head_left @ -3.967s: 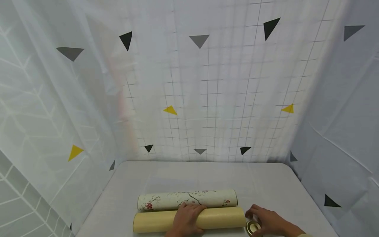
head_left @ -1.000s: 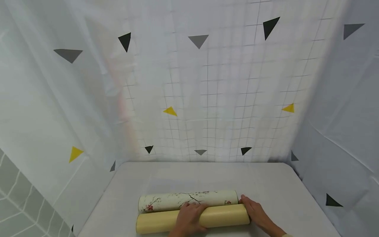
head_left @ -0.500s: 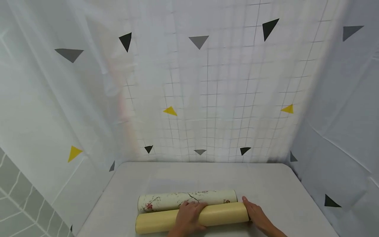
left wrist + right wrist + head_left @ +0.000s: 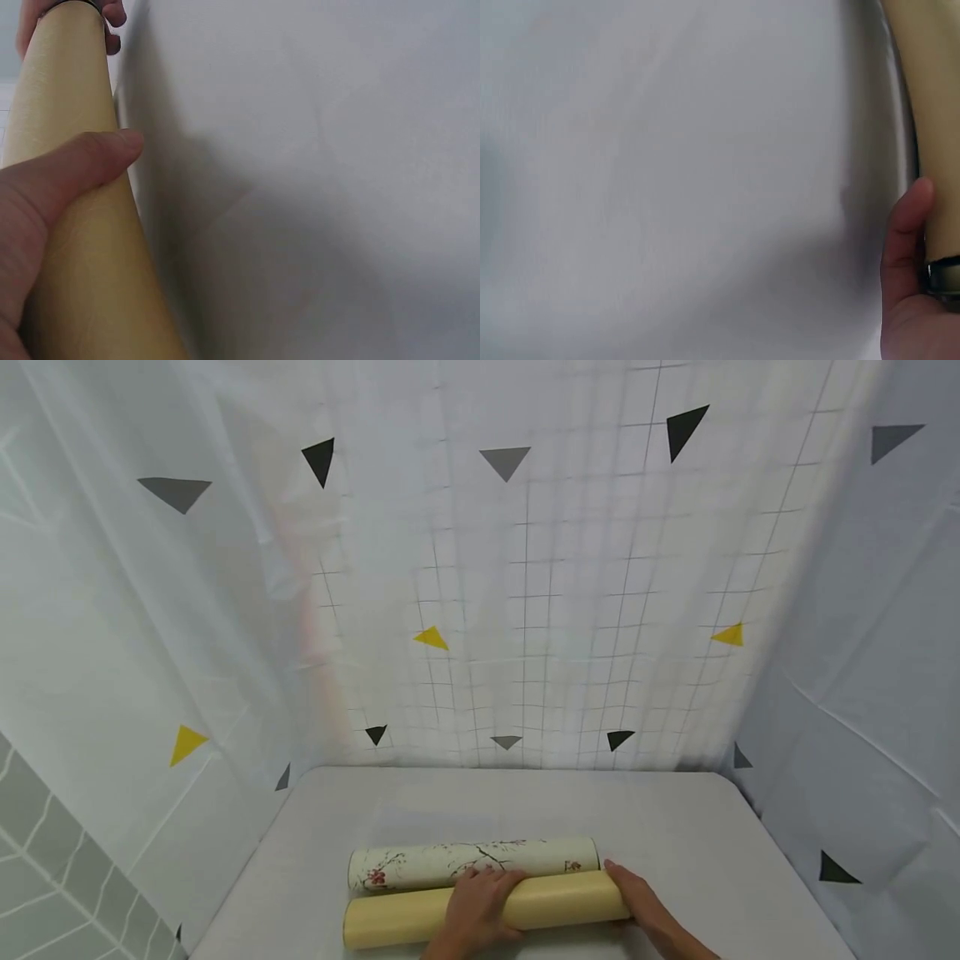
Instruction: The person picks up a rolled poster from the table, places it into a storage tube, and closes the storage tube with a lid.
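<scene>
A pale yellow tube (image 4: 397,920) lies across the table's near part, its right end tilted slightly away from the person. My left hand (image 4: 476,910) grips it near the middle, fingers over the top. The left wrist view has the left thumb (image 4: 86,161) wrapped across the tube's side. At the right end, my right hand (image 4: 648,906) holds the tube, with the thumb on the near side. A dark shiny rim (image 4: 943,277) shows at that end in the right wrist view, beside the thumb. The end face is hidden by the palm.
Just behind lies a cream tube (image 4: 420,867) printed with red blossoms and dark branches, close alongside the yellow one. A white-covered table (image 4: 675,827) bears both. Pale curtains (image 4: 570,568) with triangle prints enclose the back and sides.
Four seconds ago the right hand touched a round gold-rimmed piece beside the tube's right end; that piece is now out of sight. The right hand now grips that end, which has shifted slightly away.
</scene>
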Action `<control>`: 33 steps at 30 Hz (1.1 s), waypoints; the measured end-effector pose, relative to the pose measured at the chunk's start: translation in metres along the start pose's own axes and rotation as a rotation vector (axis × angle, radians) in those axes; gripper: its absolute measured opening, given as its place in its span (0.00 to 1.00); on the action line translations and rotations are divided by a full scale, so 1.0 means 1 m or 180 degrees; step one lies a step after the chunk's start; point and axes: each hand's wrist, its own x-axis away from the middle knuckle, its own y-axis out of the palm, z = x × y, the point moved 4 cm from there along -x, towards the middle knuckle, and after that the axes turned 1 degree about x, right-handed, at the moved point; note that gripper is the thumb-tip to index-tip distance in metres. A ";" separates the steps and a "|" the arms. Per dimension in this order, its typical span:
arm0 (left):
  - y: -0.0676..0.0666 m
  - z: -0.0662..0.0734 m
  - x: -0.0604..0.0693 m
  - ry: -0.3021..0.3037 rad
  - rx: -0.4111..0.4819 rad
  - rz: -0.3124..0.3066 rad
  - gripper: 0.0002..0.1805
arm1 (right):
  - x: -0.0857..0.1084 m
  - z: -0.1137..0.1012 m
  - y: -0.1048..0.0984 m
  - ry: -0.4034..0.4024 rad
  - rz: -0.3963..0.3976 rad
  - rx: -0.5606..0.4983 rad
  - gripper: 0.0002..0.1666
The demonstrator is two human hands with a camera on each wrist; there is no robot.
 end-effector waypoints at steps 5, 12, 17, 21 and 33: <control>0.000 0.003 0.002 0.0058 0.0041 -0.0033 0.47 | -0.001 0.005 0.004 0.0099 -0.0040 -0.0368 0.41; 0.000 0.003 0.000 0.0067 -0.0001 -0.0026 0.48 | 0.001 0.001 0.007 0.0199 -0.0038 -0.0519 0.43; 0.002 0.001 0.000 0.0034 -0.0035 -0.0038 0.48 | 0.003 -0.004 0.008 0.0221 0.0029 -0.0551 0.35; 0.003 0.001 0.000 0.0033 -0.0032 0.0016 0.47 | 0.003 -0.005 0.011 0.0316 0.0037 -0.0482 0.39; -0.005 0.003 -0.001 0.0027 -0.0096 0.0109 0.46 | 0.003 -0.011 0.013 0.0211 0.0189 -0.0392 0.34</control>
